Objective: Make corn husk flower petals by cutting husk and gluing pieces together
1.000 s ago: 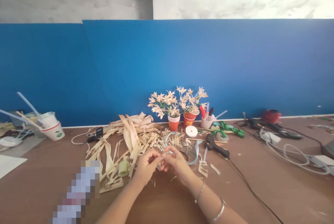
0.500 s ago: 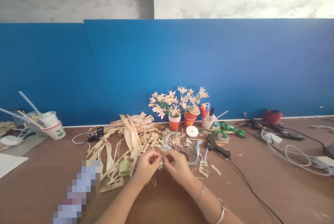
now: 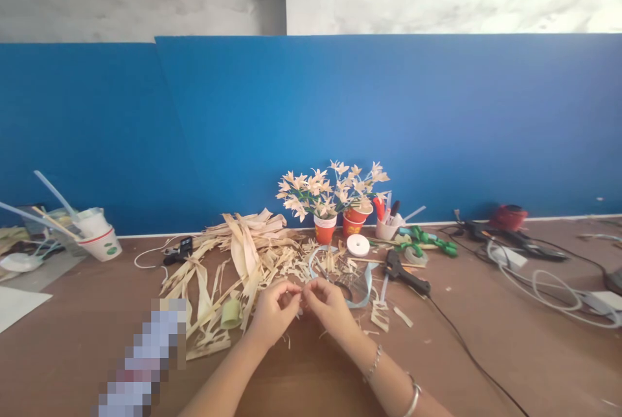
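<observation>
My left hand and my right hand meet fingertip to fingertip above the near part of the table. Both are closed in a pinch, and whatever lies between the fingers is too small to make out. Just beyond them spread dry corn husks and pale husk scraps. A roll of pale green tape lies left of my left hand. Past my right hand are a loop of light blue ribbon and the dark handle of scissors, partly hidden.
Husk flowers stand in red paper cups at the back. A white spool, green ribbon and a corded glue gun lie to the right. White cables sprawl far right; a paper cup leans far left.
My hands stay pinched together in nearly the same spot, with only a slight shift of the fingers. The things on the table look unchanged.
</observation>
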